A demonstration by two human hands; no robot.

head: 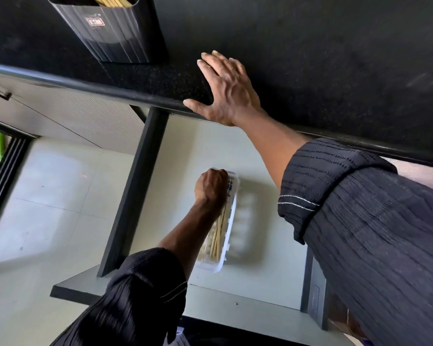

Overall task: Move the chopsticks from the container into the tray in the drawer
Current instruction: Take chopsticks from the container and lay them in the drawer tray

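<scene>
While the left hand curls about the pale wooden chopsticks in the white plastic tray beneath it, the right hand lies spread on the black stone counter; released askew, sticks could overhang the rim; one tray, one black ribbed container left of the spread fingers; chopsticks too blurred to count.

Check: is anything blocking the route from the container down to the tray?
Nothing visible does. The drawer is open and the tray uncovered; only the left hand, gripping chopsticks, sits over its far end. The right hand lies flat on the countertop, right of the container.
</scene>
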